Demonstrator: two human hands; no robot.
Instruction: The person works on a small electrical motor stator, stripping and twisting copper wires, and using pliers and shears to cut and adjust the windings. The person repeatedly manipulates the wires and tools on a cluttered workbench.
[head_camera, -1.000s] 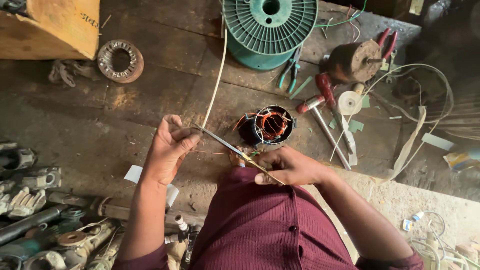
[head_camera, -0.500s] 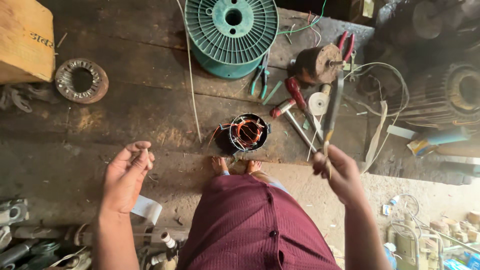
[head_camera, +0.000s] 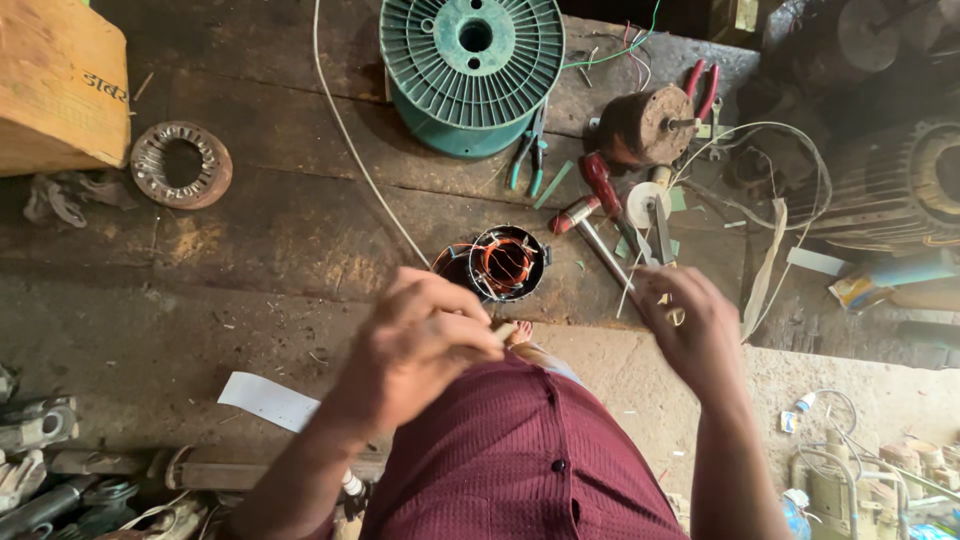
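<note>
- So, the left hand (head_camera: 420, 345) is held curled, fingertips pinched on the near end of a thin white tube (head_camera: 355, 150) that runs up across the wooden bench (head_camera: 260, 220).
- A scissors-like tool (head_camera: 655, 255) seems to be gripped in the closed right hand (head_camera: 695, 330), though it's blurred.
- A small motor stator (head_camera: 505, 262) with copper windings is seen between the hands.
- A green spool (head_camera: 470, 65) is parked beyond it, pliers (head_camera: 530, 155) just beside.
</note>
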